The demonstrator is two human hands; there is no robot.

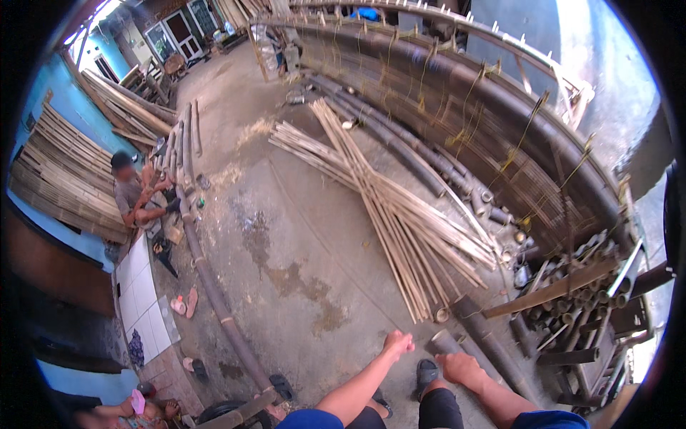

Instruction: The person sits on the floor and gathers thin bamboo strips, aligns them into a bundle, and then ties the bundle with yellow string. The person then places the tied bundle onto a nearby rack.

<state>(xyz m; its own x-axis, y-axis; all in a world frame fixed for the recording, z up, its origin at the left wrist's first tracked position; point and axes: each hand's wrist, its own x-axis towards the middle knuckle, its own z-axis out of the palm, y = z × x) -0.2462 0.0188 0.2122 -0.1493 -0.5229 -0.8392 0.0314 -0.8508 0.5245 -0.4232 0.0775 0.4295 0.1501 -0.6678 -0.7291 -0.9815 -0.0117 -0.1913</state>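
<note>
My left hand [400, 344] is held out low over the concrete floor, its fingers closed. Whatever it may hold is too small to make out; a thin dark line on the floor runs toward it. My right hand [461, 367] is curled in beside the end of a thick bamboo pole [446, 344], and its fingers are closed too. I cannot tell whether it touches the pole or holds something. Just beyond both hands lie the near ends of two crossed bundles of split bamboo strips [386, 207].
Cut bamboo tubes [579, 307] are piled at the right, below a long bamboo panel [457, 114]. A long pole [214, 300] lies along the left, near sandals [187, 303]. A person [139, 193] sits far left; another [136, 411] is at the lower left.
</note>
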